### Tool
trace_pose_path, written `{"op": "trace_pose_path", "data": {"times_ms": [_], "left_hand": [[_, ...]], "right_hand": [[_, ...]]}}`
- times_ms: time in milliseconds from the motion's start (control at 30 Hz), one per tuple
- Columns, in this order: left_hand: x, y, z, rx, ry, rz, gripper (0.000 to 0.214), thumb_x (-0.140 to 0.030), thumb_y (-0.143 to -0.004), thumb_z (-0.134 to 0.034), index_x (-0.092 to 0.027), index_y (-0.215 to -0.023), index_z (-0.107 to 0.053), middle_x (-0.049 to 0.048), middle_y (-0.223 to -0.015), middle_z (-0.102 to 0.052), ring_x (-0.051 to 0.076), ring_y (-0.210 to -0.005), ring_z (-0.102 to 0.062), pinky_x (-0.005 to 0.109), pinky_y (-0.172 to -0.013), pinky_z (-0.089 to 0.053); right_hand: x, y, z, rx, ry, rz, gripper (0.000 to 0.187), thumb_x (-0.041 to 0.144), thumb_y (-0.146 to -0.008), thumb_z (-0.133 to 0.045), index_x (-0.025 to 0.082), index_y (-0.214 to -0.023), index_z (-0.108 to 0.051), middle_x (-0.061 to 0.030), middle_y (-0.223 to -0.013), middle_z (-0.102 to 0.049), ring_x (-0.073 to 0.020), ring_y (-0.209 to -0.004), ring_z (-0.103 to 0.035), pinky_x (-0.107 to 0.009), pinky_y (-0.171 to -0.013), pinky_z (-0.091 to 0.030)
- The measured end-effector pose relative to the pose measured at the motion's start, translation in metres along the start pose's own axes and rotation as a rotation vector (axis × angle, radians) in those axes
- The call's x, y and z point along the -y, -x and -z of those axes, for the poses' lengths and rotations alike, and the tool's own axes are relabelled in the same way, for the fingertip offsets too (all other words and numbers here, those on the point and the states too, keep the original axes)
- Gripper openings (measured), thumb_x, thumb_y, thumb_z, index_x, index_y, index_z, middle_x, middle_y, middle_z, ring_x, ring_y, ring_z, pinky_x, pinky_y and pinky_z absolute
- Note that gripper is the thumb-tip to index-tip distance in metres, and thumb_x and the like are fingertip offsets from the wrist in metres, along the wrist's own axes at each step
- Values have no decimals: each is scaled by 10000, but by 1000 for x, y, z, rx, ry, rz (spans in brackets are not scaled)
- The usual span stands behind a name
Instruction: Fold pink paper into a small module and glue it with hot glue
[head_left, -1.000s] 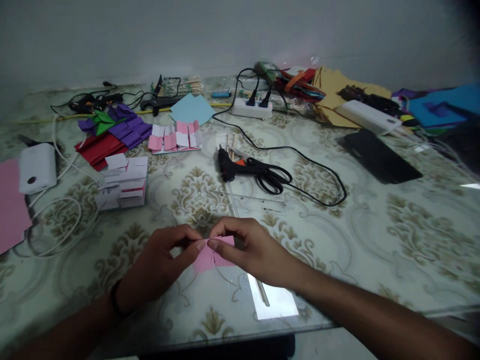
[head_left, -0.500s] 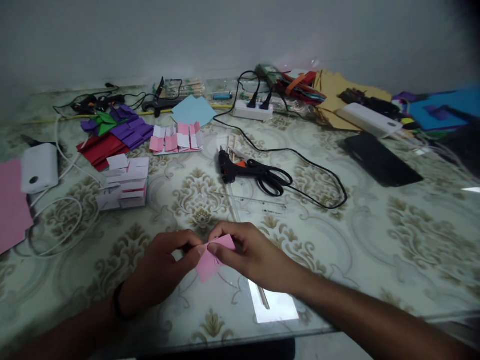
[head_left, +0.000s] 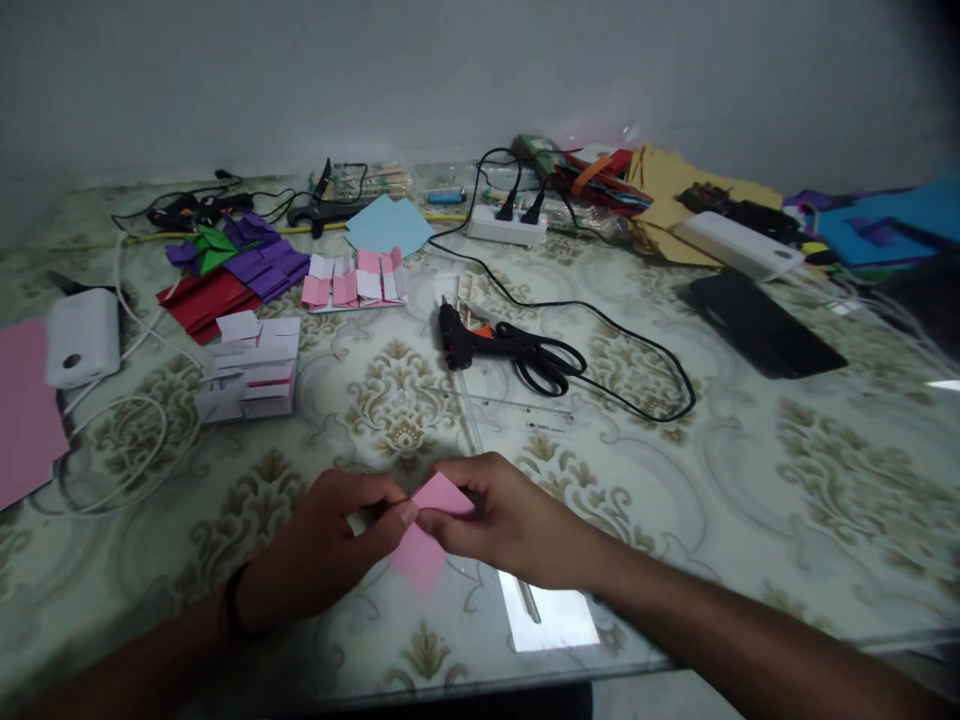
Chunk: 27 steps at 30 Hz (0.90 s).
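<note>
A small pink piece of paper (head_left: 424, 556) is held between both hands above the front of the table. My left hand (head_left: 349, 540) pinches its left side between thumb and fingers. From the right, my right hand (head_left: 517, 520) grips the paper with the thumb across its middle. One corner points up between the hands, and another part hangs below the thumbs. A white slip (head_left: 555, 615) lies under my right wrist. Beyond the hands rest a clear ruler (head_left: 517, 410) and a black glue gun (head_left: 472, 345), with black scissor handles (head_left: 551, 365) beside it.
Folded pink-and-white papers (head_left: 255, 365) lie left of centre, near red folded paper (head_left: 206, 303) and light-blue sheets (head_left: 390, 225). A white power strip (head_left: 506, 228) stands at the back. A black phone (head_left: 761, 325) lies to the right, a white power bank (head_left: 82, 338) to the left.
The pink paper has turned in my hands: its upper corner now points up and more of it hangs below. My right-hand fingers have shifted slightly; both hands stay in nearly the same place.
</note>
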<state>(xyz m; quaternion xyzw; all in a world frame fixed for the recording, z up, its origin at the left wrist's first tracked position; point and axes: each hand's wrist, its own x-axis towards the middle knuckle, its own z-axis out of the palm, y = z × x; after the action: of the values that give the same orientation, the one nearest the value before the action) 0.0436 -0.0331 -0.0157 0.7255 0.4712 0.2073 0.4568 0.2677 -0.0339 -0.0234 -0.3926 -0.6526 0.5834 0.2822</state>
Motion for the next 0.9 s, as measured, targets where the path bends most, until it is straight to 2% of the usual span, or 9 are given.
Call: {"op": "trace_pose_path", "data": {"times_ms": [100,167,300,400,533,767,900], "left_hand": [[-1,-1,2,-88,27,-5,348,-326,-984,-583,-194,-685,-701,-36,-591,-624,123,-552,-514,249,-547,-390],[0,-1,4,-134,63,-3,355,-336,-987,-580,-189,-682,-687,-34,-601,-624,121,-558,-503,243,-545,-392],[3,-1,5,-116,106,17,329,-350,-960,-606,-182,-690,-689,-17,-622,-636,131,-595,-528,239,-573,-432],[5,1,4,-70,96,14,311,-364,-947,-619,-184,-712,-716,4,-643,-681,148,-613,-572,251,-592,-461],[4,1,0,-79,-4,21,266,-348,-941,-638,-186,-759,-745,3,-675,-720,158,-636,-628,262,-629,-468],[-1,-1,-3,-89,-103,-22,240,-312,-917,-612,-188,-730,-697,-34,-621,-645,133,-587,-550,257,-599,-409],[0,1,-3,-146,-52,40,226,-347,-876,-627,-196,-712,-662,-32,-609,-626,136,-573,-532,258,-579,-417]], "right_hand": [[0,0,1,26,-137,-107,221,359,-953,-734,186,-825,-687,45,-701,-526,-112,-628,-443,-236,-574,-373],[0,-1,1,-2,-187,-139,288,441,-927,-797,180,-851,-703,29,-735,-567,-128,-665,-478,-253,-614,-406],[-1,-1,1,-56,-244,-155,389,518,-884,-859,177,-832,-680,9,-776,-608,-152,-732,-531,-273,-677,-437],[-1,-2,1,-99,-280,-137,409,516,-879,-873,179,-802,-653,15,-765,-596,-148,-734,-532,-276,-701,-444],[-1,-2,2,-79,-319,-91,374,464,-890,-882,177,-820,-654,23,-764,-599,-134,-725,-521,-260,-689,-427],[-3,-1,-1,-31,-264,-79,405,434,-890,-889,174,-764,-604,43,-722,-547,-114,-676,-461,-244,-616,-363],[-1,-1,-2,-37,-279,-67,415,429,-909,-869,182,-740,-582,54,-697,-522,-107,-649,-431,-245,-604,-356]]}}
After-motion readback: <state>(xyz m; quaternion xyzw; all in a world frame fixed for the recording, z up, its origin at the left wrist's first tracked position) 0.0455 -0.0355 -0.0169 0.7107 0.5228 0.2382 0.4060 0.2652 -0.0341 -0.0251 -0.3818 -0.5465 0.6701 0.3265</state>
